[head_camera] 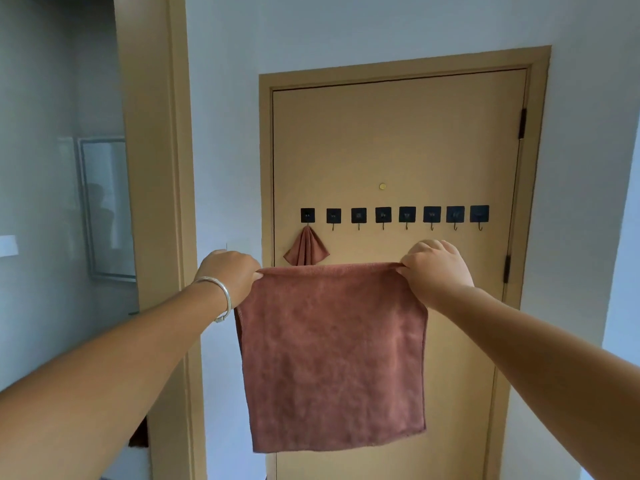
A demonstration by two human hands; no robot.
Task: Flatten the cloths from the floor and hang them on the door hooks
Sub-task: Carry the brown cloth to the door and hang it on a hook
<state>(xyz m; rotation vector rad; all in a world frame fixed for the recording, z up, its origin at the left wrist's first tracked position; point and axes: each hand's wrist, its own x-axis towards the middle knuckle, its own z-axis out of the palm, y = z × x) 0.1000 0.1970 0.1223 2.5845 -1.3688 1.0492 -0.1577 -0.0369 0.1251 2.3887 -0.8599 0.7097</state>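
A reddish-brown cloth (332, 355) hangs flat and stretched in front of the tan door (398, 140). My left hand (230, 275) pinches its upper left corner and my right hand (434, 268) pinches its upper right corner. A silver bangle sits on my left wrist. Several black square hooks (394, 215) run in a row across the door just above my hands. A second reddish-brown cloth (306, 249) hangs by one corner from the leftmost hook, partly hidden behind the held cloth.
The door frame (540, 168) has black hinges on its right side. A small round brass disc (382, 186) sits above the hooks. Left of the door stands another tan door jamb (156, 168) with a grey wall and framed panel (107, 206) beyond.
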